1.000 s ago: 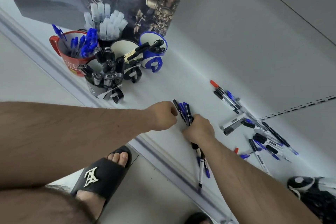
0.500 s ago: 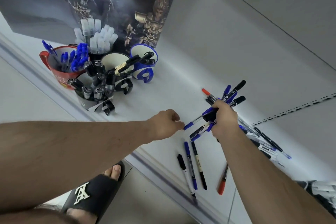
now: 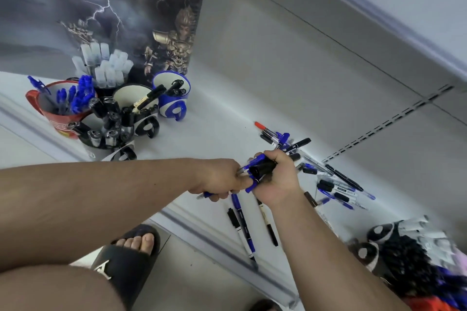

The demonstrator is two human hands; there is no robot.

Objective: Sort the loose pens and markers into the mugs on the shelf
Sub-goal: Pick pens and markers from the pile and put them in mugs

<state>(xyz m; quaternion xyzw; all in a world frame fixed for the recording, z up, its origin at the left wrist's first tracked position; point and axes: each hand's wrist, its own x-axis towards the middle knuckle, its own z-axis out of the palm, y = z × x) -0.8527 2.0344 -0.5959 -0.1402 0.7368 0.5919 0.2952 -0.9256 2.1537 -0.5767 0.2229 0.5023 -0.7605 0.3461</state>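
The right hand is clenched around a bundle of pens, blue caps and black caps mixed, held above the shelf near its front edge. The left hand has its fingers closed on the near ends of the same bundle, with a blue pen sticking out below its knuckles; it looks to be drawing one out.

To do this step well, I judge the right hand should keep the bundle fanned a little so each cap colour shows, and the left should pull one pen straight along its length so the others do not slide free. Matching each pen to the mug that already holds its kind should save re-sorting.

The mugs stand together toward the shelf's left end, against a dark poster. The red mug holds blue-capped pens. Behind it, a dark cup holds pens with clear caps. The black-and-white mug at the front is crowded with black markers. Another black-and-white mug behind it holds one black pen with a pale barrel and looks mostly unfilled. The blue mug holds a few black-capped markers.

Many loose pens lie toward the shelf's right end, and three more lie at the front edge under the hands, so plenty remains.
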